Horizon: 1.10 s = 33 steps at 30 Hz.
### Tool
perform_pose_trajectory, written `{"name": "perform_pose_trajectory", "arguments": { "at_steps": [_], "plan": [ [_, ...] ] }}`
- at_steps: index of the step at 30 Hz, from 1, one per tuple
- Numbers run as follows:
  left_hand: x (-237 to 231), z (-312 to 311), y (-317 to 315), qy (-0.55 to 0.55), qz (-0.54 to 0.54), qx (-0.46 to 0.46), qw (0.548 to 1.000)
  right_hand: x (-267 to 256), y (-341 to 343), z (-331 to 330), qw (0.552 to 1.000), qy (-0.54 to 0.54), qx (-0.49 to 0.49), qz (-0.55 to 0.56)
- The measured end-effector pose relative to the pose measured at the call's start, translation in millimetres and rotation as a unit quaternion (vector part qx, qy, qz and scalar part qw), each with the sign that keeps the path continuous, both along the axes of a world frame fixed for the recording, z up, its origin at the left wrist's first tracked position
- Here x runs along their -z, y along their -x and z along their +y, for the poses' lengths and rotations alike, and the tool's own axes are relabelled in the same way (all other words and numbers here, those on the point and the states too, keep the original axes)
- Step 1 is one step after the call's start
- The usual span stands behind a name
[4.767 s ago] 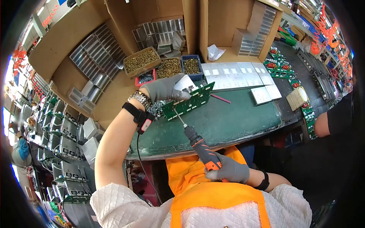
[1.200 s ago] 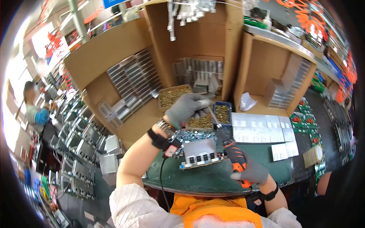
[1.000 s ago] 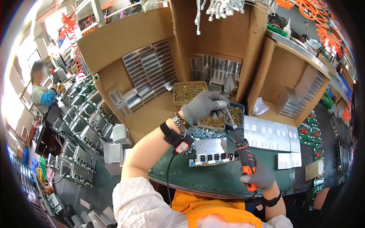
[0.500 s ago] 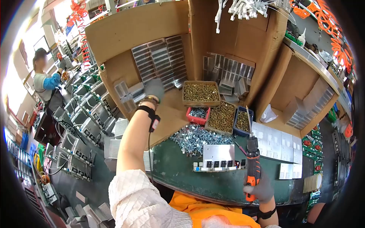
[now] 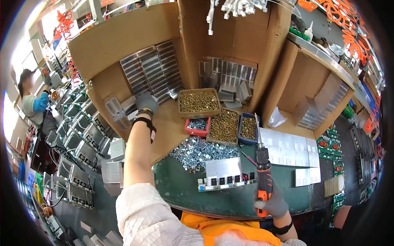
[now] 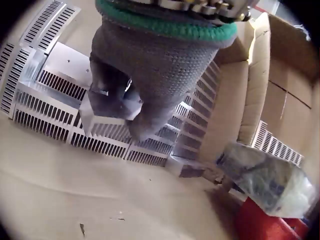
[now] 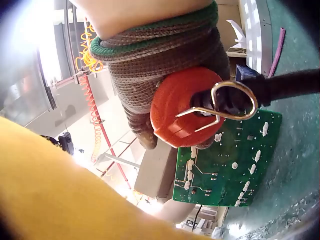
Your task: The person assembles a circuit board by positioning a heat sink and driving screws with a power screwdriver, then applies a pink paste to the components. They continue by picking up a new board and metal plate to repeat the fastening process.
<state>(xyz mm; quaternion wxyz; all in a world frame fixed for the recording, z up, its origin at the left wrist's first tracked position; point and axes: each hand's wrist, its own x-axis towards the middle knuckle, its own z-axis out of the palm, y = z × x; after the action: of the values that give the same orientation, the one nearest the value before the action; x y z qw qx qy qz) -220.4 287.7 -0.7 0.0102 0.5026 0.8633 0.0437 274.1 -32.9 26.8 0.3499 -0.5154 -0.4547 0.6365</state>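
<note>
My left hand (image 5: 147, 102) reaches into the left cardboard box. In the left wrist view its thumb and fingers pinch a finned aluminium heat sink (image 6: 104, 120), above more heat sinks (image 6: 45, 107) in rows. My right hand (image 5: 276, 203) grips an orange and black electric screwdriver (image 5: 264, 176), its bit pointing up and away from me. Beside the screwdriver, a circuit board (image 5: 225, 187) lies on the green bench with an upright metal plate (image 5: 223, 167) and black components along it. The right wrist view shows the screwdriver's red end (image 7: 175, 107) and the board's green soldered side (image 7: 230, 160).
Beyond the board lies a heap of silver screws (image 5: 201, 152). Behind it stand trays of brass screws (image 5: 199, 102) and a red tray (image 5: 198, 132) of screws. Flat metal plates (image 5: 287, 143) line the right side, and tall cardboard walls (image 5: 127, 41) enclose the back.
Earlier my left hand held the board against the screwdriver bit; the board then lay on the bench. From the screwdriver tip, my left hand has moved left into the box and pinches a heat sink.
</note>
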Motion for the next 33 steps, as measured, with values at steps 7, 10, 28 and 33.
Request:
{"name": "perform_pose_trajectory", "arguments": {
  "at_steps": [7,10,28,33],
  "plan": [
    [-44,-86,-78,-0.206,-0.242,0.174,0.932,3,14,0,0.997,0.035,0.030,0.065],
    [-65,-108,-125,-0.162,-0.473,0.324,0.803,4,27,-4,0.987,-0.004,0.062,0.149],
    [-76,-138,-319,0.140,-0.284,0.619,0.719,26,22,-20,0.974,-0.028,0.045,0.222],
    [-70,-122,-314,0.200,-0.278,0.638,0.690,28,21,-20,0.972,-0.023,0.037,0.232]
  ]
}}
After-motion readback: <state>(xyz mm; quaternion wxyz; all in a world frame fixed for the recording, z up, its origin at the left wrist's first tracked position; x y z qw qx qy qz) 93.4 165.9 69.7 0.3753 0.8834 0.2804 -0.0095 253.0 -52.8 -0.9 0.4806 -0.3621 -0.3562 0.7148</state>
